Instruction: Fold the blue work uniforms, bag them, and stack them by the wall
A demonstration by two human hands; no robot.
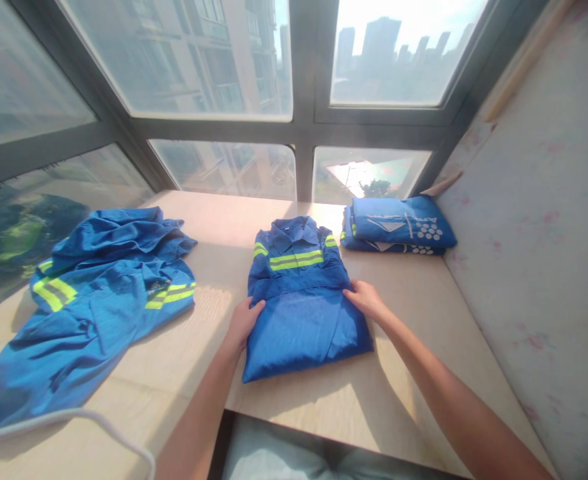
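A blue work jacket (307,327) with yellow-and-grey reflective stripes lies folded in front of me, its collar toward the window. My left hand (245,321) grips its left edge, thumb on top and fingers hidden under the side. At the opposite edge, a little higher up, my right hand (367,299) pinches the cloth between thumb and fingers. The jacket's lower part is folded up over its front, below the chest stripe.
On the left, more blue striped workwear (109,293) lies crumpled. Folded blue garments (399,223) with white print are stacked at the back right by the wallpapered wall (534,267). A white cable (94,415) crosses the wooden table (199,360) at lower left. Windows stand behind.
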